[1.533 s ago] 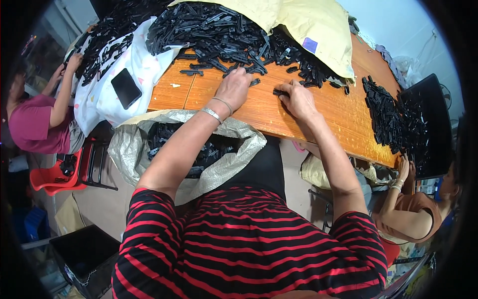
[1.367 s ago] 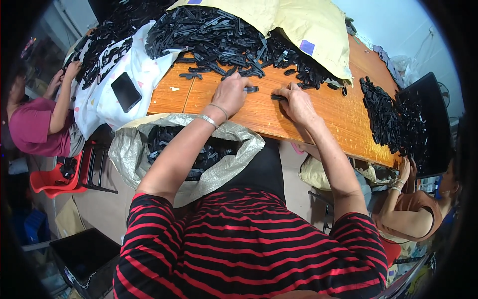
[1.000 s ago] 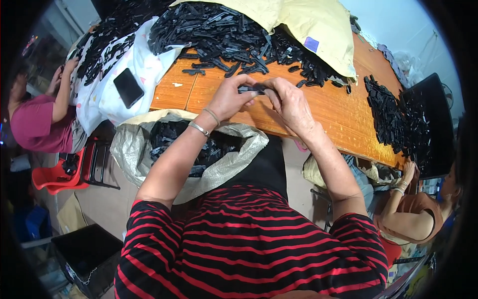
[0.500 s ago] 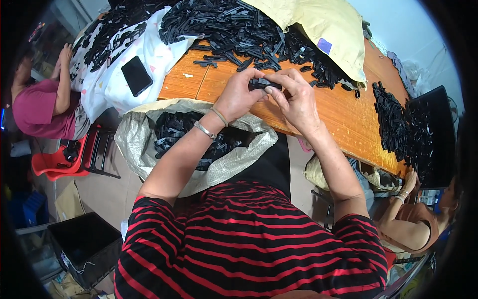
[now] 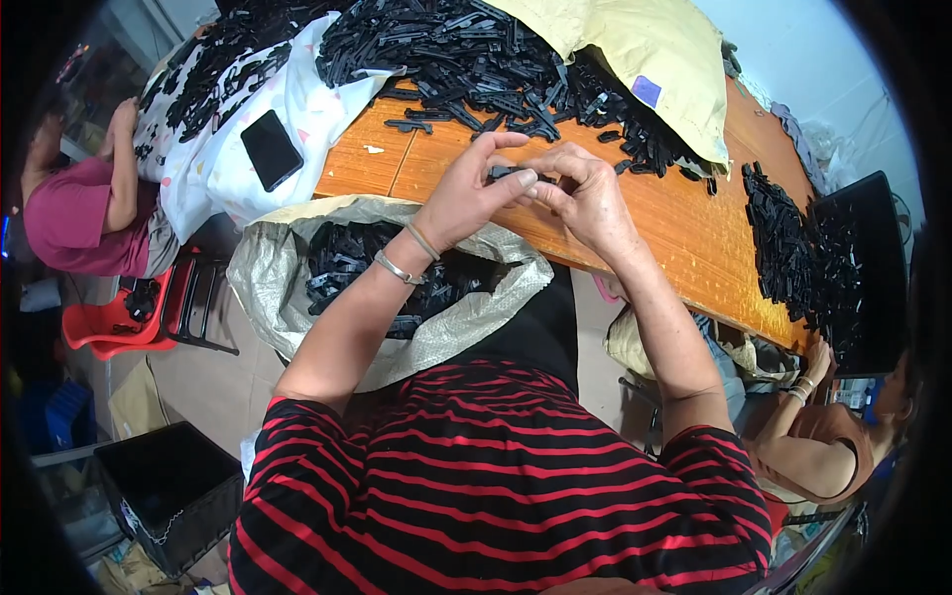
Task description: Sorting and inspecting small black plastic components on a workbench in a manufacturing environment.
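Over the table's near edge, my left hand pinches a small black plastic part, its index finger raised off the piece. My right hand meets it from the other side, thumb and fingertips closed at the part's right end. Fingers cover much of the piece, so its full shape is hidden. Below my left forearm a pale woven sack stands open, with black plastic parts inside. Just beyond my hands a large heap of long black plastic parts lies on the orange wooden table.
A yellowish sack lies over the heap's right side. On white cloth at left rests a black phone. More parts lie beside a black tray at right. People sit at both sides. A black crate stands lower left.
My left index finger has lifted off the part and the left hand has shifted slightly left and down. The part sits a little lower. My right fingers have closed nearer to the left thumb.
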A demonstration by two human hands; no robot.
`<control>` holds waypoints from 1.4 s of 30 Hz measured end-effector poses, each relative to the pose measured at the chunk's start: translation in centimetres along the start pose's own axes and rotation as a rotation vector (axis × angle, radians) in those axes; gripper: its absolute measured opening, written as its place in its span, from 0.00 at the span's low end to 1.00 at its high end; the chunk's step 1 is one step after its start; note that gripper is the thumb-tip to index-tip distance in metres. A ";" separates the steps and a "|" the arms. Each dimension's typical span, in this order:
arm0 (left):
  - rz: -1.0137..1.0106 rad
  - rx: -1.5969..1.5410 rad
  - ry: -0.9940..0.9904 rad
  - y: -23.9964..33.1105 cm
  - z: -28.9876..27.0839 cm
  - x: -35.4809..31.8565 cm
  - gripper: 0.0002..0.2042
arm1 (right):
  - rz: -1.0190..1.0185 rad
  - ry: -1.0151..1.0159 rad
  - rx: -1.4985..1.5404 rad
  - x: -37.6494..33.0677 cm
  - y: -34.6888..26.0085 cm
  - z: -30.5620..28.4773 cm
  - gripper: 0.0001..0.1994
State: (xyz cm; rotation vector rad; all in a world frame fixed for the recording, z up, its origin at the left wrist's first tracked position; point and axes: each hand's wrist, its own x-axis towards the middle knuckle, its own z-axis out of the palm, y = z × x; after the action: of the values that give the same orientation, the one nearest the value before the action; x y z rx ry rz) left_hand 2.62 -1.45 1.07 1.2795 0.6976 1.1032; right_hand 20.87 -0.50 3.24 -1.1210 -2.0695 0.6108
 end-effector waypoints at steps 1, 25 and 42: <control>-0.008 0.096 0.016 0.0 0.0 -0.1 0.19 | 0.058 -0.044 0.028 -0.1 -0.2 0.0 0.12; -0.200 0.039 -0.034 3.1 -2.5 -4.9 0.14 | 0.155 -0.280 0.240 -2.6 -2.8 0.5 0.18; 0.045 0.496 0.106 1.7 -0.5 -4.7 0.09 | 0.284 -0.165 0.392 -3.7 -1.9 2.0 0.11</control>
State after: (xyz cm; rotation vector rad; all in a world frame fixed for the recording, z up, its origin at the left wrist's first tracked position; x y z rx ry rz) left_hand 0.11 -5.67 1.82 1.6672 1.0722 1.0767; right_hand 19.76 -4.84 1.91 -1.1654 -1.8229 1.2255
